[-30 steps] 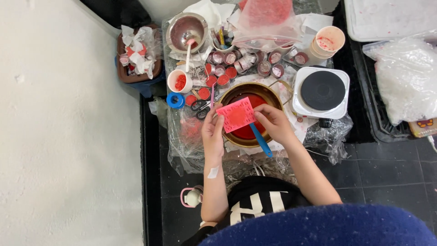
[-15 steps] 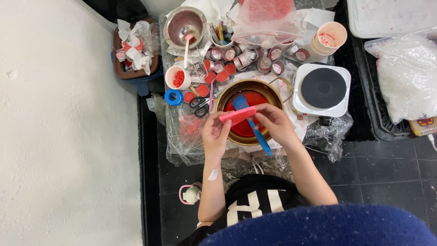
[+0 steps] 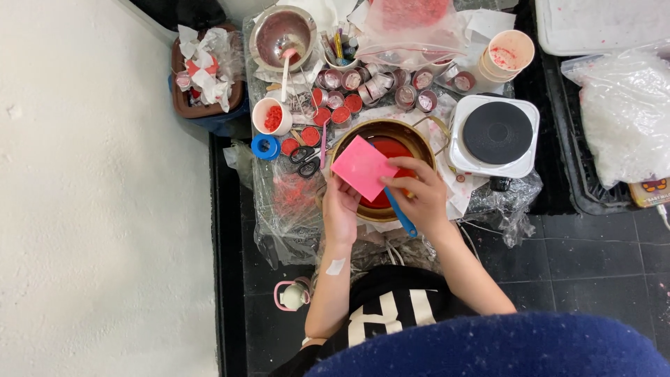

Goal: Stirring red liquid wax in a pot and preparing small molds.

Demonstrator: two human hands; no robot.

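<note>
Both hands are pinching a pink card (image 3: 363, 167) at centre frame, above a pot (image 3: 382, 171) of red liquid: left hand (image 3: 340, 208) gripping its lower edge, right hand (image 3: 417, 195) its right side, also holding a blue stick (image 3: 400, 213).

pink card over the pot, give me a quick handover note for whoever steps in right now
Left hand: holds the pink card by its lower edge.
Right hand: pinches the card's right side, with a blue tool under the fingers.
Card sits tilted over the brass pot of red liquid, beside the hot plate.
Done: some small tins hold red fill.
Left: other tins look unfilled.
</note>
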